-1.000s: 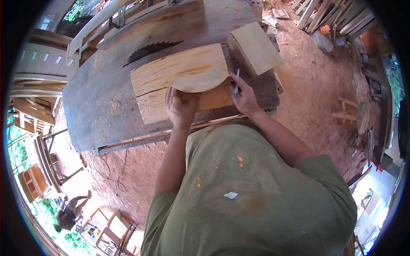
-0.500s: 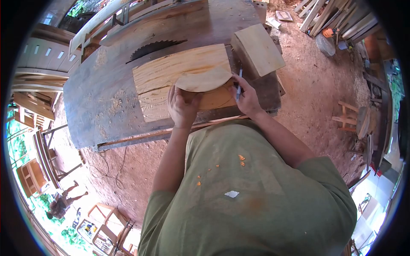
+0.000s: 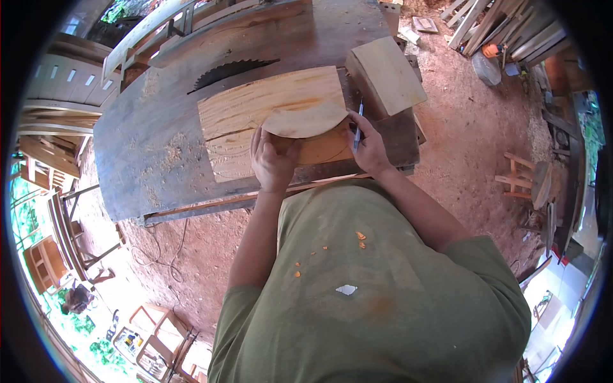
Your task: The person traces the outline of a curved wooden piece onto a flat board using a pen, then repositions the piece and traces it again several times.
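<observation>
A thin, curved wooden template (image 3: 305,120) is held over a flat wooden board (image 3: 268,92) on the saw table. My left hand (image 3: 273,163) is closed on the left end of the template, thumb underneath near its lower edge. The right end is touched by the fingers of my right hand (image 3: 370,150), which also grips a slim blue-and-silver pen (image 3: 359,115) pointing up and away. Curved pencil lines show on the board below the template. Part of the board is hidden behind the template and both hands.
A toothed circular saw blade (image 3: 233,71) rises from the metal saw table (image 3: 140,153) just beyond the board. At the right end sits a thick wooden block (image 3: 389,73). Wood strips (image 3: 491,32) lean at the upper right. A small wooden stool (image 3: 527,179) stands on the dirt floor.
My hands, the template and the pen stay almost still. At the lower left, a person in the background has shifted position, and the camera view has moved slightly.
</observation>
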Motion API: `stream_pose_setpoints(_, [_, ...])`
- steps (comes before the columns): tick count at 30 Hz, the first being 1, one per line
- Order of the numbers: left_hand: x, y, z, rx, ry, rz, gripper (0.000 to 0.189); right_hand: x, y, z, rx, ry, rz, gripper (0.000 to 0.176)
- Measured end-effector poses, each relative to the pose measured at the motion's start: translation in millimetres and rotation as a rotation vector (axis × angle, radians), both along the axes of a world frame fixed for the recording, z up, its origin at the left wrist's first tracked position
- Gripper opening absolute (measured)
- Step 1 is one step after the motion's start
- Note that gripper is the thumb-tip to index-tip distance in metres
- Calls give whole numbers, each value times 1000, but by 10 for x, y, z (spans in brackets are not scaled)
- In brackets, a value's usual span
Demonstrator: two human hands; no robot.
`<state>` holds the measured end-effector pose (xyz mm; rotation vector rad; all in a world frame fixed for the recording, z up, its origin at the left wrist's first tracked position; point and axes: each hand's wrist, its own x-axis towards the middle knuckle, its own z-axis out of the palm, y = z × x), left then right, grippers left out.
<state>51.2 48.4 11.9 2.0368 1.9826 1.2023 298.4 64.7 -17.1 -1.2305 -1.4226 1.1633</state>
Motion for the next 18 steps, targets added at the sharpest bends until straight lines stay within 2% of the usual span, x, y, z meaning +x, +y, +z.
stream_pose_setpoints(3, [-7,4,-5,-30,-38,3,69,-3,7,34,48,-76,21,48])
stream_pose_setpoints(8, [-13,20,-2,65,-38,-73,69,5,2,26,32,-49,31,48])
stream_pose_setpoints(11, [-28,20,8,23,-51,-80,69,-28,13,16,69,21,5,45])
stream_pose_setpoints(18, [19,-18,21,6,-156,45,73,-1,43,-55,-2,-2,32,44])
